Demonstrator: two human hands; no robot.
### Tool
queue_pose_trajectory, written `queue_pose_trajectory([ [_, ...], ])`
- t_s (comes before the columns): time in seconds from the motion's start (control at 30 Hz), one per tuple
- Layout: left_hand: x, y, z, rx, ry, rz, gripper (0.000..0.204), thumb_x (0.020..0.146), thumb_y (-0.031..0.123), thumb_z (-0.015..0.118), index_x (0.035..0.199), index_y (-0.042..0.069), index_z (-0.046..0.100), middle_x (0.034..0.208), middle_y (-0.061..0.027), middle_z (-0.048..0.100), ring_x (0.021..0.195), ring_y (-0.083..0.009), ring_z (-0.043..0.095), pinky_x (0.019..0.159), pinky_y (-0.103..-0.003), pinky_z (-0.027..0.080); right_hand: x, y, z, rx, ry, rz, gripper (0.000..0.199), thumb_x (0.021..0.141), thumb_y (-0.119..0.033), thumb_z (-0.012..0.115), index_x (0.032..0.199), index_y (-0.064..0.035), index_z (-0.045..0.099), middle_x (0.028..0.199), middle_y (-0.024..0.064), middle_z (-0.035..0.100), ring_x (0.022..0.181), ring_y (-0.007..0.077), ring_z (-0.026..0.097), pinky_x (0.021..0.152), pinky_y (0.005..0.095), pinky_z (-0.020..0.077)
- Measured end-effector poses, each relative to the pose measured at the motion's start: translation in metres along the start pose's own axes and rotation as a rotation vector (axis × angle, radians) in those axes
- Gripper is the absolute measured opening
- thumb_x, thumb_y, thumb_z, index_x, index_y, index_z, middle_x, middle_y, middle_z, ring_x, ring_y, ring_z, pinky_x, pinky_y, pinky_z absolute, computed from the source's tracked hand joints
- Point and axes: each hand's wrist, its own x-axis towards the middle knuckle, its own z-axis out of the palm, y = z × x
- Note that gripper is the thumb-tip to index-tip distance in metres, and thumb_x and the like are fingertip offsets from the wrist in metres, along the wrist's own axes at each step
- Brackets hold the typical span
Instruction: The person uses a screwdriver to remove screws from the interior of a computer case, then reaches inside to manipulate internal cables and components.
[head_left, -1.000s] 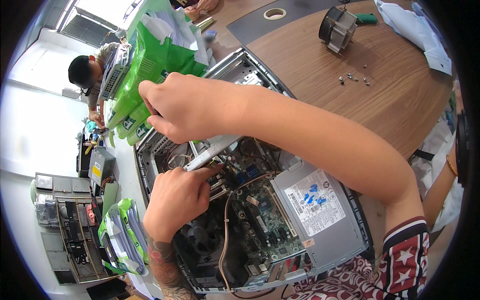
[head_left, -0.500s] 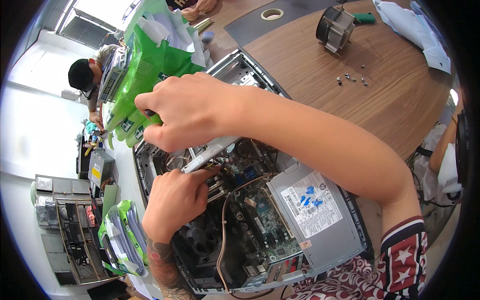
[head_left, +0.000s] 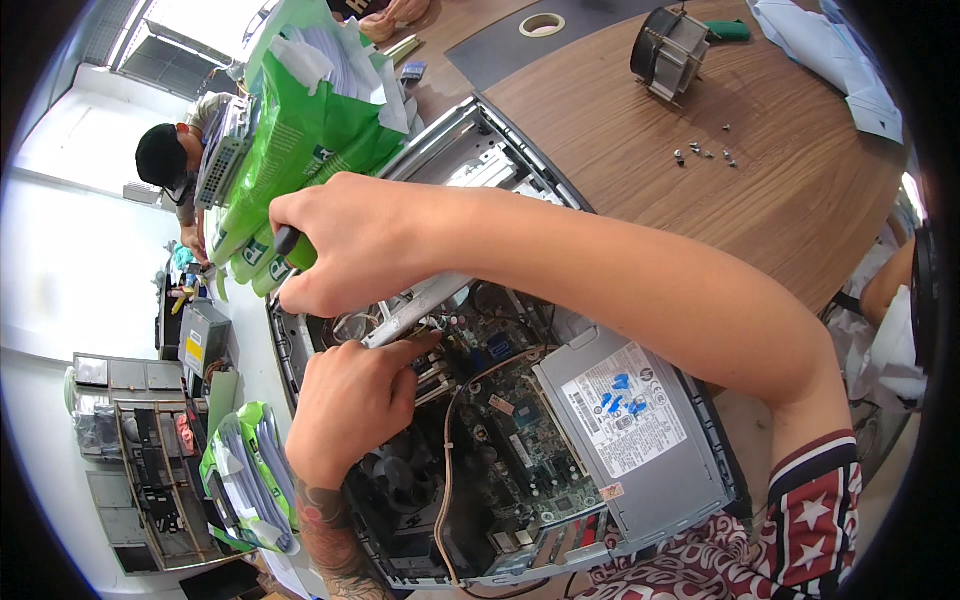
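An opened desktop computer case (head_left: 720,478) lies before me with its circuit board (head_left: 540,425) showing. My right hand (head_left: 350,243) reaches across from the right, over the case's far left part. It is closed round a screwdriver (head_left: 289,241) with a black and green handle; its shaft and tip are hidden. Lower down, my left hand (head_left: 352,405) is closed at the near end of a silver metal bar (head_left: 425,305) that crosses the case. Its index finger stretches over the board's cables. The curled fingers underneath are hidden.
A silver power supply (head_left: 640,430) fills the case's right side. Green bags (head_left: 340,120) of papers stand behind it. On the wooden table lie loose screws (head_left: 705,153), a cooler fan (head_left: 668,55) and a tape roll (head_left: 542,25). A co-worker (head_left: 175,160) bends over at far left.
My right hand has shifted slightly lower and turned, so more of the screwdriver's black handle end shows. My left hand stays in place on the bar.
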Motion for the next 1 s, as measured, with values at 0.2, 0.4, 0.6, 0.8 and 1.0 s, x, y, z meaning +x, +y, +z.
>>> queue_pose_trajectory([
  [0.2,0.001,0.0,0.001,0.026,0.031,0.042,0.036,0.08,0.012,0.058,0.111,0.019,0.076,0.059,-0.0164,0.059,0.057,-0.0359,0.061,0.058,-0.046,0.05,0.004,0.014,0.005,-0.082,0.173,-0.192,0.06,0.084,-0.042,0.073,0.119,0.0063,0.063,0.101,0.0265,0.067,0.099,0.04,0.066,0.091,0.0416,0.0517],
  [0.4,-0.004,-0.003,-0.006,-0.145,0.072,0.045,0.025,0.076,0.009,0.06,0.095,0.012,0.076,0.055,-0.0125,0.056,0.051,-0.0316,0.058,0.053,-0.042,0.047,0.001,0.003,-0.009,-0.23,0.079,-0.049,0.051,0.091,-0.038,0.069,0.109,0.0095,0.063,0.101,0.0261,0.065,0.105,0.0405,0.063,0.095,0.0445,0.0491],
  [0.6,0.023,-0.009,-0.003,-0.458,0.473,0.163,0.011,0.074,0.001,0.057,0.083,0.001,0.063,0.071,-0.0073,0.055,0.062,-0.0194,0.055,0.061,-0.032,0.045,-0.031,0.008,-0.073,-0.473,0.913,-0.401,0.035,0.101,-0.033,0.052,0.107,-0.0016,0.065,0.082,0.0204,0.067,0.091,0.0296,0.071,0.075,0.0417,0.0568],
  [0.8,0.049,-0.033,-0.028,-0.5,-0.005,0.214,0.032,0.071,0.004,0.051,0.099,0.001,0.066,0.099,-0.0091,0.052,0.091,-0.022,0.055,0.08,-0.032,0.046,-0.125,0.061,-0.138,0.254,1.008,-0.087,0.028,0.102,-0.03,0.053,0.091,-0.0056,0.061,0.082,0.0017,0.057,0.076,0.0112,0.055,0.068,0.0291,0.0455],
  [1.0,0.018,-0.013,-0.006,-0.366,0.408,0.231,0.033,0.064,0.003,0.06,0.097,0.0,0.064,0.093,-0.0121,0.057,0.088,-0.0287,0.058,0.08,-0.039,0.046,-0.134,0.066,-0.122,0.279,1.079,0.009,0.027,0.103,-0.031,0.053,0.089,-0.008,0.059,0.08,-0.0028,0.052,0.069,0.0043,0.048,0.058,0.022,0.0391],
])
